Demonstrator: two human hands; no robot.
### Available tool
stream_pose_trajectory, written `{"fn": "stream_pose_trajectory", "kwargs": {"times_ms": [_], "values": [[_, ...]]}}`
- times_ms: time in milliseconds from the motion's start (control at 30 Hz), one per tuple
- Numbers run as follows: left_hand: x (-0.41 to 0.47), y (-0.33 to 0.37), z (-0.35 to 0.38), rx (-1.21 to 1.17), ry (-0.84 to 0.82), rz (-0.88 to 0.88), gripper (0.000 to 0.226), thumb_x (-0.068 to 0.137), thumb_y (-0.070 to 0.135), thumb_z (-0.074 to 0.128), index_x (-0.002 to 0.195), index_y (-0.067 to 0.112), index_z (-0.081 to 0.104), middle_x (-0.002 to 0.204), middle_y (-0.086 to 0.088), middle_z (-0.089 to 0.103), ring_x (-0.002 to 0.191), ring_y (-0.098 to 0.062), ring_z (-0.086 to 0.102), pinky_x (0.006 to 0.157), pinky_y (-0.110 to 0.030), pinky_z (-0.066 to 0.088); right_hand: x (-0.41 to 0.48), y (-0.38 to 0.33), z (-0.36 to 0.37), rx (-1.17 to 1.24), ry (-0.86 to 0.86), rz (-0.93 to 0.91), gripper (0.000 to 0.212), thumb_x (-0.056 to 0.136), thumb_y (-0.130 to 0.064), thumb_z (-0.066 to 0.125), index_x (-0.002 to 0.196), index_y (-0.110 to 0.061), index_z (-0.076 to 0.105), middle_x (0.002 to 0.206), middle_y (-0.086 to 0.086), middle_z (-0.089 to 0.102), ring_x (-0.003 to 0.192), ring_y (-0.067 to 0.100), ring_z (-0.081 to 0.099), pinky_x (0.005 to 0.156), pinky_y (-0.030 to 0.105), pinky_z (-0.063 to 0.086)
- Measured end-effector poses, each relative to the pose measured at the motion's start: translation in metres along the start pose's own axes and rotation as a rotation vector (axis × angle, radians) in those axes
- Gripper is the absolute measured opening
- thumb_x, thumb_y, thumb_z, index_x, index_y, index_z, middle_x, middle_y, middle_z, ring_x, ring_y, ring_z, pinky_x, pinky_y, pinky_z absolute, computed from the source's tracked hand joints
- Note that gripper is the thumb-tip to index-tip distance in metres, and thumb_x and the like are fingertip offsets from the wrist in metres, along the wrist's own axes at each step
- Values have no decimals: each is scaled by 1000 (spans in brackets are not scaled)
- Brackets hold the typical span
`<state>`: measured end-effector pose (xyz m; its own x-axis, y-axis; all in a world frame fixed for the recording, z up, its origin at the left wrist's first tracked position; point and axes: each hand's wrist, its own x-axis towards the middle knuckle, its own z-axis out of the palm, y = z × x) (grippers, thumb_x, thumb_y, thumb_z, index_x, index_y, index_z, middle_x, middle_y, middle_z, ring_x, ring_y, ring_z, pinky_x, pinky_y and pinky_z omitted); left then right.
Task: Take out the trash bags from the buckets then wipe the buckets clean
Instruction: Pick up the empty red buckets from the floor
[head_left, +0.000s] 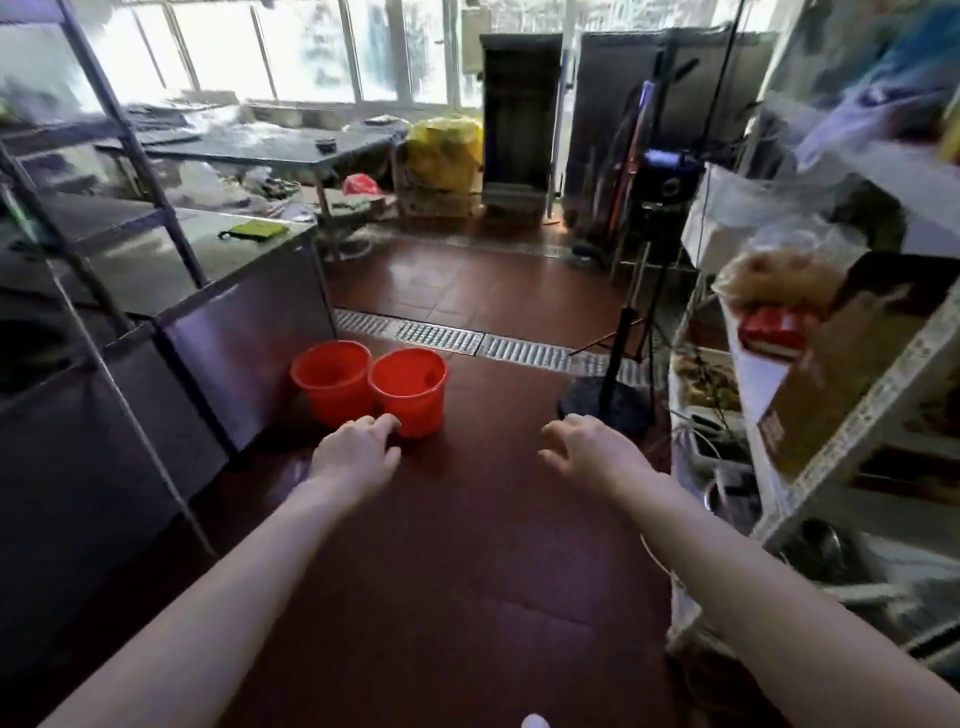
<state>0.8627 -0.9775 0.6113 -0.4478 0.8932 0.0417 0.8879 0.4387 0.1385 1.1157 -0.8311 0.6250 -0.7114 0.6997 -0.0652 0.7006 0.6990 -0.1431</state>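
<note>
Head view: two red buckets (410, 400), upright, touching, on floor (467, 519) at 12 o'clock from left hand (358, 452), nearer one; right hand (587, 449) wider off. Both hands loosely spread, empty. Bags maybe gone, blurred.

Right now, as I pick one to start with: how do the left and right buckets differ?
The left bucket stands beside the cabinet; the right bucket stands out in the aisle. The right bucket hides part of the left bucket's side and lies nearer the left hand. Both are red, upright and open-topped, side by side.
</note>
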Motion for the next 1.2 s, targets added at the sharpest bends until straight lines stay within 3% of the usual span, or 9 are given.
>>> {"fn": "stream_pose_trajectory", "kwargs": {"times_ms": [233,533,867,1000,1200], "values": [[134,-19,-2,51,12,-152,39,95,34,48,132,25,52,121,-3,61,114,-26,57,91,-40,49,180,14,-26,-51,-34,-183,40,97,-45,48,131,-25,53,127,2,53,122,23,49,99,37,45],[307,-62,42,-14,-63,-161,35,96,32,47,130,26,52,119,-1,62,111,-24,59,87,-40,52,399,17,7,-35,-138,-275,41,94,-46,53,128,-24,55,121,3,56,117,23,53,92,37,49],[558,-158,108,-146,-154,-224,31,95,32,49,126,27,55,113,3,65,105,-22,62,80,-35,52,671,31,49,13,-288,-150,38,93,-42,52,125,-22,57,118,5,57,117,25,54,94,38,48],[621,-179,140,-252,-242,-300,31,93,30,52,124,27,55,108,4,64,101,-22,62,80,-35,52,739,49,73,65,-356,-115,39,93,-42,53,126,-22,56,118,5,58,115,25,55,96,38,47],[708,-203,220,-443,-314,-552,51,92,31,56,141,31,40,126,0,52,112,-22,58,91,-37,49,865,95,141,89,-500,-60,44,94,-43,53,134,-25,50,122,7,54,118,27,52,99,38,45]]}}
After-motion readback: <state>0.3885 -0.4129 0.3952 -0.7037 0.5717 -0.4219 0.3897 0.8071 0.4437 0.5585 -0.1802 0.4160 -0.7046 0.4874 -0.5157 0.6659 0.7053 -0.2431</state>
